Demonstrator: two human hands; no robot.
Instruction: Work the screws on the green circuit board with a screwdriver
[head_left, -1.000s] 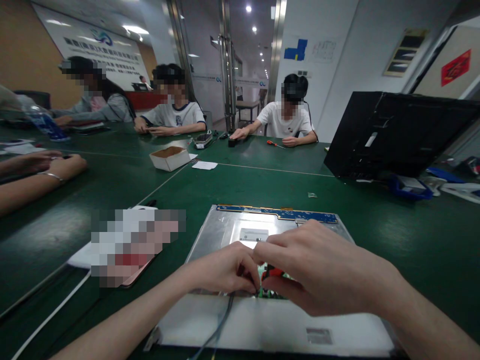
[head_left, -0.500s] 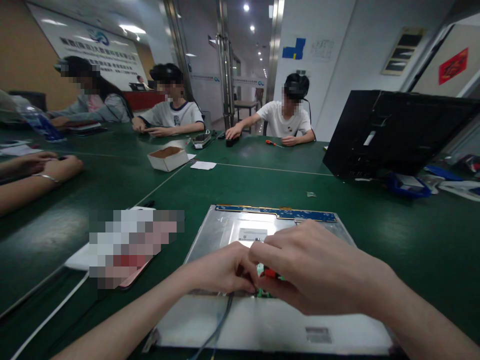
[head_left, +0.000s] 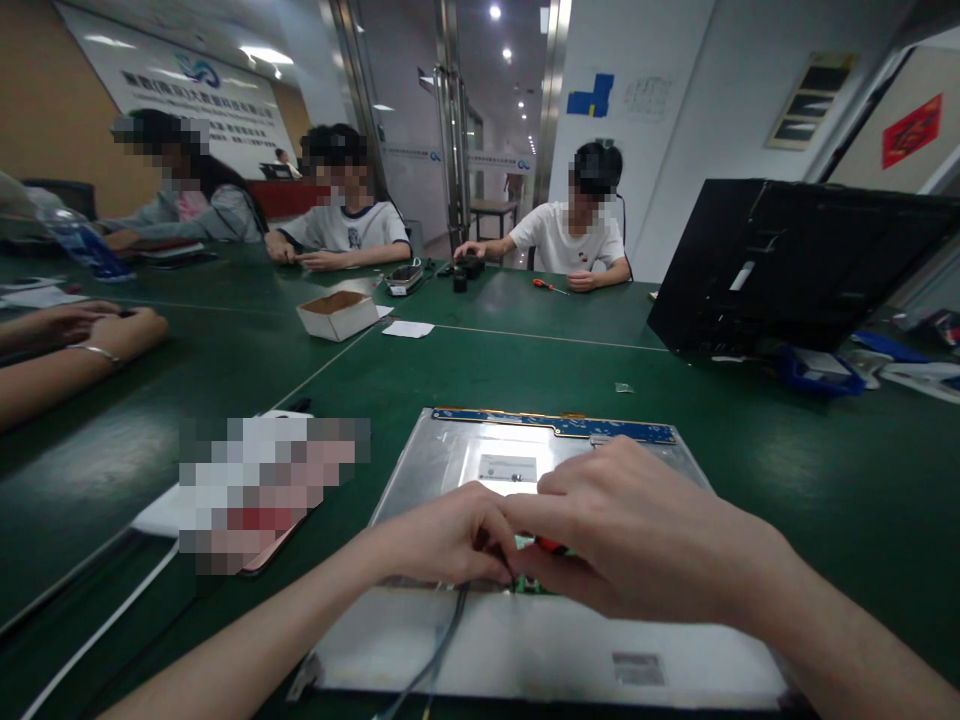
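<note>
A flat display panel [head_left: 420, 460] lies on the table before me, its silvery back up, with a blue circuit strip [head_left: 495, 418] along the far edge. Both hands meet over a small green circuit board [head_left: 534, 584] on it. My right hand [head_left: 622, 530] is closed round a red-and-black screwdriver [head_left: 553, 546], mostly hidden by the fingers; a thin dark tip shows by the board. Beside it, the fingers of my left hand [head_left: 450, 540] are pinched together at the board's left side; what they grip is hidden. Dark cables [head_left: 450, 630] run from beneath them toward me.
Left of the panel are a pink phone [head_left: 281, 545] and a white cable [head_left: 112, 630]. Farther off stand an open cardboard box [head_left: 337, 322] and, at right, a large black monitor [head_left: 795, 270]. Co-workers sit across the table; another person's hands [head_left: 112, 335] rest at left.
My right fingers have shifted slightly, covering more of the red handle. My left hand stays in place. Across the table, a co-worker's hand has moved at the small black objects.
</note>
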